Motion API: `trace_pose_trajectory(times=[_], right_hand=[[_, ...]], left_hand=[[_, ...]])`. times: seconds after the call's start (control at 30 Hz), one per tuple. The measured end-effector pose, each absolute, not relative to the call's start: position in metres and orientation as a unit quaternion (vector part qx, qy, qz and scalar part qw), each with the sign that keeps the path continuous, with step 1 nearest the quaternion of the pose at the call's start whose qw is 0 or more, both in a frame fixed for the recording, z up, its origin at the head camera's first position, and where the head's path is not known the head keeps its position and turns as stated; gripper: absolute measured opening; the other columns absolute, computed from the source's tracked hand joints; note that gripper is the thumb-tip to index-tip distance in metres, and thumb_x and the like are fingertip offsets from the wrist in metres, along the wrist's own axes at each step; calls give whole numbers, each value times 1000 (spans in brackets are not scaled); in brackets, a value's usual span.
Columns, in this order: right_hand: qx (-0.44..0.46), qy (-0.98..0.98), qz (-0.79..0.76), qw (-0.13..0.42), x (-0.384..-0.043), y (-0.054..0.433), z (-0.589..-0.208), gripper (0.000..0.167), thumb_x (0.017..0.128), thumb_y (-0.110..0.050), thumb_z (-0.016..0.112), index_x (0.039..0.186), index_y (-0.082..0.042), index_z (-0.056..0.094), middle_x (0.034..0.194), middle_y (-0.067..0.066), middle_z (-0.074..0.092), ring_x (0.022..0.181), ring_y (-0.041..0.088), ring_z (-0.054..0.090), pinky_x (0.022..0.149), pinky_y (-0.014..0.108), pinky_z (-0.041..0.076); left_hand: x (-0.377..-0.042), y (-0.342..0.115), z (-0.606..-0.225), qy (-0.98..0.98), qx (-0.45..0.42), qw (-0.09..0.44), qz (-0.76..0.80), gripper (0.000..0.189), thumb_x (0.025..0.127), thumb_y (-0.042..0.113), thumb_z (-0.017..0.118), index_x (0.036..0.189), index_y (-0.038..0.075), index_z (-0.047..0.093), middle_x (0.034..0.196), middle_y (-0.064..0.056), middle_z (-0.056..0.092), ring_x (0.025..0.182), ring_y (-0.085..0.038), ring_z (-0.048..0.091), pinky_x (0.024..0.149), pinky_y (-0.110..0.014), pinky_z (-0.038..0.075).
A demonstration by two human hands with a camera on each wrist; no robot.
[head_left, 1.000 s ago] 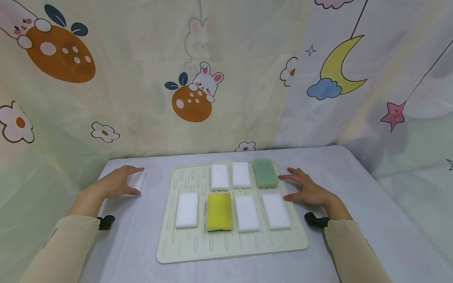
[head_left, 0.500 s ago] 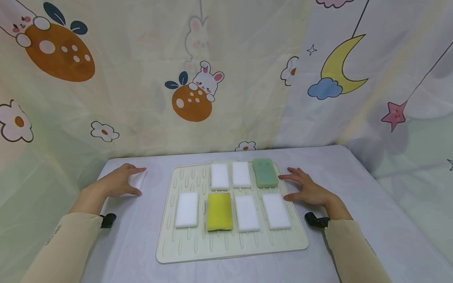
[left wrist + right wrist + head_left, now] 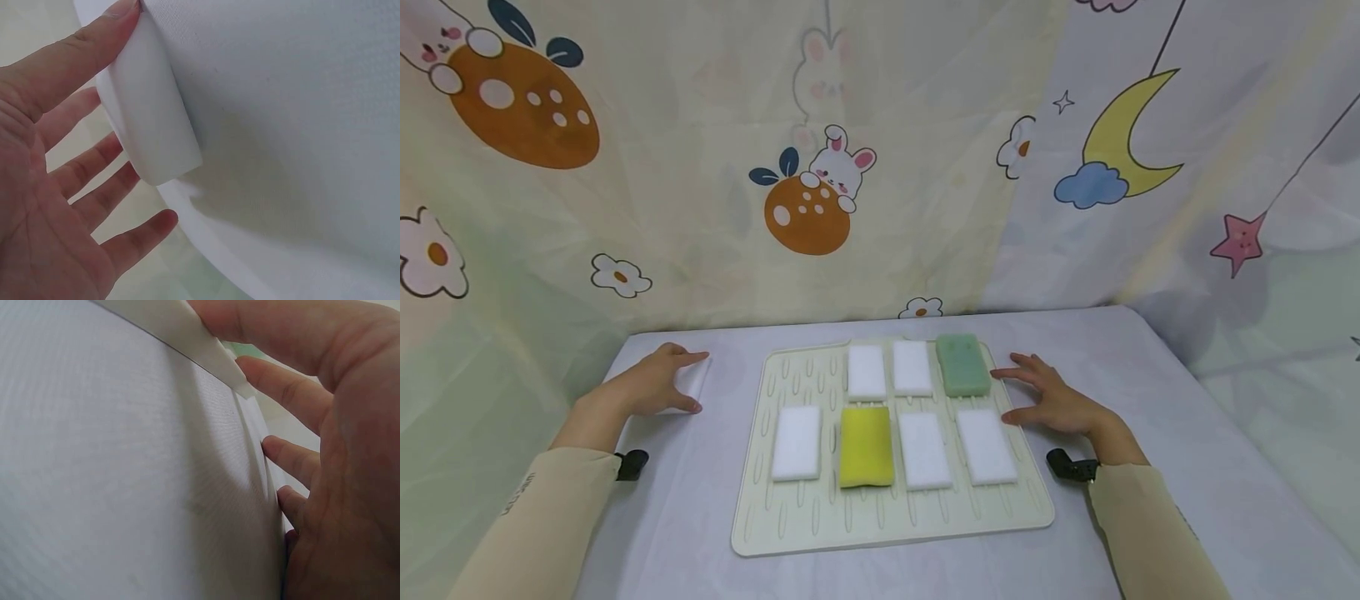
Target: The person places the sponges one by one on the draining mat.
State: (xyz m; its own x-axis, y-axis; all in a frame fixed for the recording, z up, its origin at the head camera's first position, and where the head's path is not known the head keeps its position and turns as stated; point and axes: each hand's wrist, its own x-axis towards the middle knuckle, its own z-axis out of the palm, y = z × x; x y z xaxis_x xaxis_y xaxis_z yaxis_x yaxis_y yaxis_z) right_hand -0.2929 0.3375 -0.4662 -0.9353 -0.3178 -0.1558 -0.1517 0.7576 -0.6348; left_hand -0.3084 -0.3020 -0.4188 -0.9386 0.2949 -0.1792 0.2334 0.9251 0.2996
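Observation:
My left hand (image 3: 651,383) is spread at a white, smooth-faced block (image 3: 690,383) on the table's left side. The left wrist view shows my thumb at one end of this white block (image 3: 153,119), with the other fingers loosely extended beside and behind it. Its kind is not clear. My right hand (image 3: 1056,400) spreads its fingers at the right edge of a cream ridged draining mat (image 3: 812,533), fingertips near the green sponge (image 3: 964,367) and a white sponge (image 3: 987,446). From the right wrist, the thumb and index finger meet the mat's rim (image 3: 181,337).
On the mat lie a yellow sponge (image 3: 866,447) and several white sponges, among them a front-left one (image 3: 797,443) and a back one (image 3: 867,372). A white cloth covers the table (image 3: 1180,467). A printed curtain (image 3: 700,183) hangs behind.
My left forearm has shifted slightly to the right, its hand staying at the white block. The right hand and the sponges keep their places. The head view tilts down very slightly.

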Motion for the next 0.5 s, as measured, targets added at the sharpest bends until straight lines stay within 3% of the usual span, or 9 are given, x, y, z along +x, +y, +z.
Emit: trace_pose_trajectory(times=[0.5], right_hand=[[-124, 926, -331, 131, -293, 338, -467, 81, 78, -43, 88, 150, -27, 54, 173, 15, 11, 159, 48, -9, 113, 84, 6]], left_hand=[[-308, -300, -416, 976, 117, 120, 136, 98, 75, 32, 93, 154, -1, 44, 146, -39, 38, 131, -59, 42, 106, -74, 38]])
